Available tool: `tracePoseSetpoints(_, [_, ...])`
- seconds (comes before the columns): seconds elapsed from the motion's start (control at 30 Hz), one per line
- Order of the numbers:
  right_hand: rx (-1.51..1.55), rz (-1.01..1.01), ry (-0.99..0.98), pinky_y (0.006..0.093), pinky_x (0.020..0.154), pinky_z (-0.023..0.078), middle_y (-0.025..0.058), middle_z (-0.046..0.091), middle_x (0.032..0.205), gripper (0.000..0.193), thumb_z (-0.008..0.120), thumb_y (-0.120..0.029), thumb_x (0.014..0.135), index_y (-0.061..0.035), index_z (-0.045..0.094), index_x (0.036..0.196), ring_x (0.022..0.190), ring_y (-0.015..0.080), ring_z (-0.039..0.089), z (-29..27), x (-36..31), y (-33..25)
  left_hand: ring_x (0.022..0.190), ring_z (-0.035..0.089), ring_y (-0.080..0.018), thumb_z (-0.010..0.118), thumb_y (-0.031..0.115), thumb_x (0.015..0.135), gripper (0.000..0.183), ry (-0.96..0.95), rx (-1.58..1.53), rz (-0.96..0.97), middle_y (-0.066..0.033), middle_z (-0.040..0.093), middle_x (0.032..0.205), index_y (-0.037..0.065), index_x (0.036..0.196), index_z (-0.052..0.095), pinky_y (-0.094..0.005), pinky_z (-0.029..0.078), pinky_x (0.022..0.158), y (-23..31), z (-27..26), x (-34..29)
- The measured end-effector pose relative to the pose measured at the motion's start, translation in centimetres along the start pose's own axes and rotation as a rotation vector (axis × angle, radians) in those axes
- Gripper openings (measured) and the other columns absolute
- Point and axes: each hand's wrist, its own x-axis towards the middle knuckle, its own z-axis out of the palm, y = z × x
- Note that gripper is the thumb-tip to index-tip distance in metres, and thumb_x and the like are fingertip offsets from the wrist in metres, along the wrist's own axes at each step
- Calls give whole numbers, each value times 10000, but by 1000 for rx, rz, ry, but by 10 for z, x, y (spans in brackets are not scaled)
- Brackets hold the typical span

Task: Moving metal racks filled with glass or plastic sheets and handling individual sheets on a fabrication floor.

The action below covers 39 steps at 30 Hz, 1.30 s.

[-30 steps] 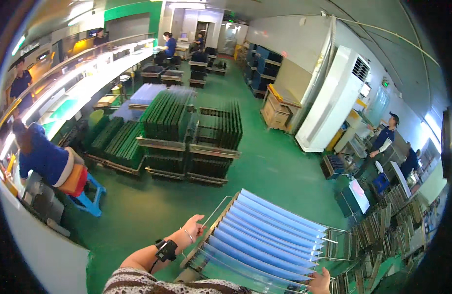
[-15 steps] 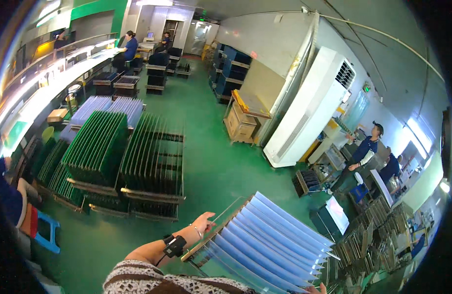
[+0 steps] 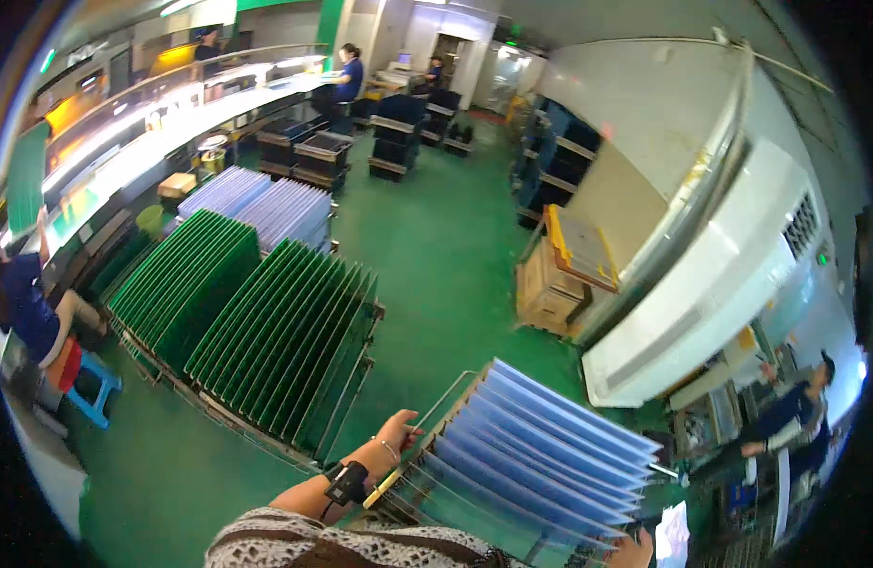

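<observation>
In front of me is a rack (image 3: 374, 494) with thin metal rods, filled with a row of upright bluish-white sheets (image 3: 541, 435) standing on edge. My left hand (image 3: 399, 432) is closed around the rod frame at its left side; a bracelet and a black strapped device (image 3: 346, 483) are on that wrist. At the lower right, my right hand (image 3: 632, 549) is curled at the rack's other side, its fingers partly cut off by the lower edge. Several green panels (image 3: 280, 350) stand in racks on the floor to the left.
Behind the green panels stand more whitish sheets (image 3: 285, 210). A person on a blue stool (image 3: 97, 388) sits at the lit bench (image 3: 181, 142) at left. Ahead are a wooden crate (image 3: 553, 284) and a white air conditioner (image 3: 702, 293). Another person (image 3: 787, 417) stands at right.
My view has swung left, so the room has shifted rightward. The rack has come round with my hands, both keeping their places on it, and the green panels now look nearer.
</observation>
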Motion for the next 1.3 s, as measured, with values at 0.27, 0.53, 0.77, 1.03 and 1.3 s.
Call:
tracePoseSetpoints(0.27, [-248,287,-69,306,483,327,59,478,568,359,441,-349,826,-5,543,830,510,179,424,170,277,-61,459,343,-67,484,382,725,311,179,-142,123,-6,483,576,75,699,524,-216,274,441,102,45,119])
tracePoseSetpoints(0.53, [-195,406,-157,355,485,348,73,468,657,406,416,-357,836,28,506,927,466,164,348,298,471,-85,456,321,-73,504,353,707,300,228,-293,240,-17,480,638,69,806,503,-216,273,441,232,94,251])
tracePoseSetpoints(0.77, [-313,349,-114,286,461,373,65,413,509,378,438,-353,826,16,506,779,399,166,289,429,690,-73,457,372,-89,443,305,758,305,401,-404,382,-86,536,705,52,924,483,-233,295,457,326,96,380])
tracePoseSetpoints(1.03, [-389,513,-514,316,518,419,84,531,670,287,477,-302,815,-33,557,758,582,203,473,684,877,-53,448,323,-84,512,380,704,340,616,-686,498,1,411,523,42,667,534,-215,289,451,462,104,405])
tracePoseSetpoints(1.3, [-683,678,-833,291,526,379,64,485,651,431,491,-405,742,0,526,886,595,184,466,949,1040,69,448,299,-70,484,397,713,335,796,-854,611,44,379,497,73,633,516,-197,259,483,595,60,451])
